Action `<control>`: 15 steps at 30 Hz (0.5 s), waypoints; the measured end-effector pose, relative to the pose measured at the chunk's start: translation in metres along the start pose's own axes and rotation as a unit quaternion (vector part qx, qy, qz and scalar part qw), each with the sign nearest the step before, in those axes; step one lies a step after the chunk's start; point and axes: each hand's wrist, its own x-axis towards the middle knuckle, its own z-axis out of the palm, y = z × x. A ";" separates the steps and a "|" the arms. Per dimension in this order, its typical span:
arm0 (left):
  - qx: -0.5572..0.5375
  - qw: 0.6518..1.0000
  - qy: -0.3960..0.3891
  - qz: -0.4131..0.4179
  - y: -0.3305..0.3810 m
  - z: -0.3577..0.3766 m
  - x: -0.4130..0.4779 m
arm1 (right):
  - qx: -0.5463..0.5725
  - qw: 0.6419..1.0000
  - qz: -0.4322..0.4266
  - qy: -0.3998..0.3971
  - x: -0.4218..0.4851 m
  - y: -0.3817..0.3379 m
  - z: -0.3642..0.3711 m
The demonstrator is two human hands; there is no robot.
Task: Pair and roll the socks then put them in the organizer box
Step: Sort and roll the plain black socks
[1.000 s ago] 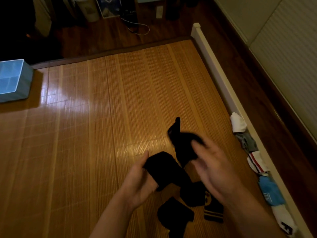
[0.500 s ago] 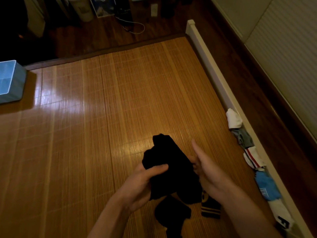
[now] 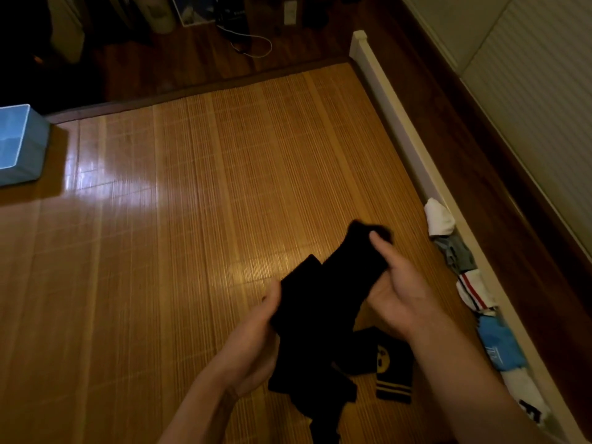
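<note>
- Holding a bundle of black socks above the bamboo mat, both hands were curled around the dark fabric at the near centre of the scene.
- The left hand gripped the near-left part of the bundle, with its thumb over the edge.
- The right hand gripped the far-right end, thumb pressed on top and fingers underneath.
- The fabric was too dark to tell how many socks the bundle held, or where it ended against the black cloth on the mat below.
- A black sock with yellow stripes lay on the mat just beneath the right wrist.
- Along the mat's right edge, beside a white rail, lay a row from far to near: a white sock, a grey sock, a striped white sock, a blue sock and a white sock with black print.
- The blue organizer box stood at the far left, open side up, well apart from the hands.
</note>
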 end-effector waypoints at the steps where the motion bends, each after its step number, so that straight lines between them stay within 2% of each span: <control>1: -0.023 0.999 0.027 0.019 0.000 -0.003 0.002 | 0.005 0.999 -0.040 0.004 -0.003 -0.005 0.000; 4: -0.113 0.977 0.142 0.107 0.003 -0.020 0.002 | 0.003 0.989 -0.149 0.019 -0.014 -0.020 -0.002; 6: -0.147 0.957 0.191 0.161 0.010 -0.032 -0.003 | -0.004 0.981 -0.194 0.016 -0.023 -0.028 -0.001; 9: -0.116 0.937 0.258 0.206 0.022 -0.042 -0.009 | -0.047 0.968 -0.246 0.035 -0.031 -0.027 0.004; 12: -0.079 0.923 0.293 0.238 0.028 -0.042 -0.014 | -0.111 0.941 -0.309 0.084 -0.030 -0.016 0.011; 15: -0.050 0.914 0.312 0.254 0.032 -0.033 -0.015 | -0.125 0.937 -0.308 0.110 -0.025 -0.003 0.013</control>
